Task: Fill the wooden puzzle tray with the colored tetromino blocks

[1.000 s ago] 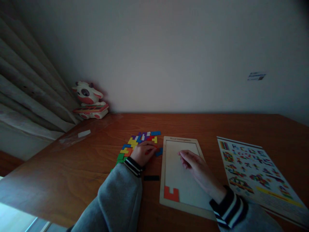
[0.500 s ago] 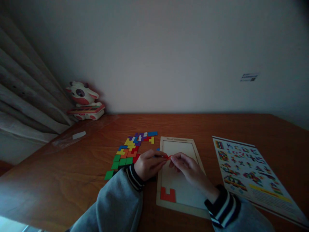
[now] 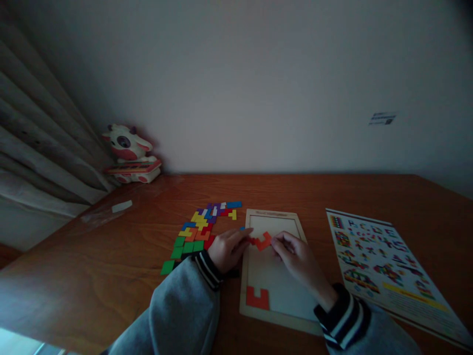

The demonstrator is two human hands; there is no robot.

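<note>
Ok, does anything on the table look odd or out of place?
Nothing looks spilled. Only the white strip seems stray: it lies far left of the pieces, on what looks like clear film.

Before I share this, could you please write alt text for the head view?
A person's right grip holds a red puzzle piece over a board, with the left grip close beside it. Another red piece lies in the board's near-left corner; colourful pieces lie left, a printed sheet right.

Tray (image 3: 277, 318): pale beige. Inside: red-orange piece (image 3: 252, 300). Left of tray: green, yellow, blue pieces (image 3: 201, 226). Right: white sheet (image 3: 414, 308), multicoloured print (image 3: 358, 281).
</note>
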